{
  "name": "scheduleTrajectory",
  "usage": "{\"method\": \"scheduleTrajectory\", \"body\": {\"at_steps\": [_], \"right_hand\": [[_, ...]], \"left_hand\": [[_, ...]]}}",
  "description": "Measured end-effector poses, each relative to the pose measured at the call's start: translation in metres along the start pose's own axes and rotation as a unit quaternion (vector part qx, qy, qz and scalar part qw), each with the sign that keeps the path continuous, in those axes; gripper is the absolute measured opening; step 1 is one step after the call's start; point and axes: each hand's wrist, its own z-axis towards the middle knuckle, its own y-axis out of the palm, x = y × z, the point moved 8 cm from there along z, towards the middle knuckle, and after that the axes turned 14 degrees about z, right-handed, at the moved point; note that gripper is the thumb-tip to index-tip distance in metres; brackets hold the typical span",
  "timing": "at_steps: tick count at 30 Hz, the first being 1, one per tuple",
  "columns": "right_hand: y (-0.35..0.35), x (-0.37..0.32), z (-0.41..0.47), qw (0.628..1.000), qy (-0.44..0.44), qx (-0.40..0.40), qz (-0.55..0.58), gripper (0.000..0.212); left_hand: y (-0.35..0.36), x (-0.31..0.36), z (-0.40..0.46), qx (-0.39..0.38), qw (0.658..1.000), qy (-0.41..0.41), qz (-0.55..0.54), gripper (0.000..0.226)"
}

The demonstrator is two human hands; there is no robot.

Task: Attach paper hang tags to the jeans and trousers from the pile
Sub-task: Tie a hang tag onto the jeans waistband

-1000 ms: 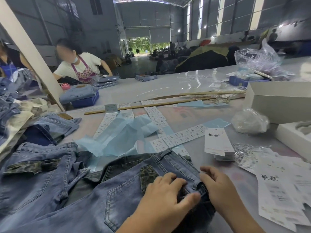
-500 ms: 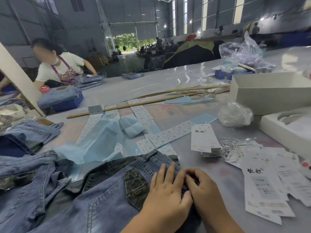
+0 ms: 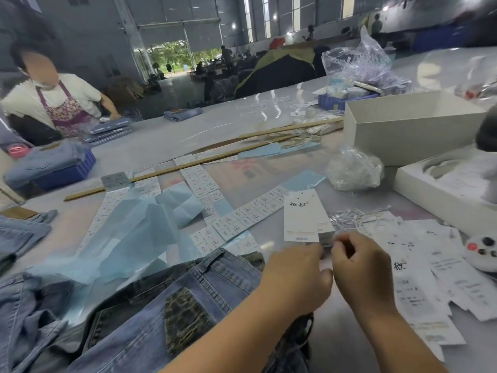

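Blue jeans (image 3: 215, 286) with a leopard-print back pocket lie at the near edge of the table, waistband toward the middle. A stack of white paper hang tags (image 3: 301, 219) stands just beyond my hands, with a tangle of white tag strings (image 3: 357, 216) to its right. My left hand (image 3: 295, 273) hovers above the waistband with curled, blurred fingers; what it holds is unclear. My right hand (image 3: 360, 267) is beside it, thumb and forefinger pinched at the lower right corner of the tag stack.
More printed tags (image 3: 435, 281) spread at the right beside a white remote (image 3: 481, 251). Sticker strips (image 3: 242, 216) and blue backing paper (image 3: 139, 232) lie beyond the jeans. White boxes (image 3: 403, 130), a plastic bag (image 3: 352, 170), wooden sticks (image 3: 188, 165) and a pile of jeans (image 3: 24, 313) are around. A person works at the far left.
Both hands have lifted off the jeans' waistband and moved forward and right to the hang tag stack. The camera has turned left and moved closer.
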Motion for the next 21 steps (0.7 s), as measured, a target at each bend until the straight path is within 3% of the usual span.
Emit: {"method": "scheduleTrajectory", "body": {"at_steps": [4,9,16,21], "right_hand": [[0.0,0.034,0.009,0.995,0.037,-0.003,-0.094,0.015],[0.003,0.058,0.011,0.96,0.108,-0.038,-0.255,0.022],[0.008,0.062,0.009,0.955,0.122,-0.045,-0.266,0.013],[0.011,0.055,0.009,0.971,0.089,-0.022,-0.222,0.007]], "left_hand": [[0.014,0.026,0.042,-0.004,0.999,0.04,-0.002,0.037],[0.052,0.03,0.065,-0.019,0.998,0.053,0.0,0.041],[0.057,0.016,0.068,0.026,0.998,0.017,-0.058,0.008],[0.057,0.014,0.065,0.027,0.998,0.01,-0.054,0.009]]}}
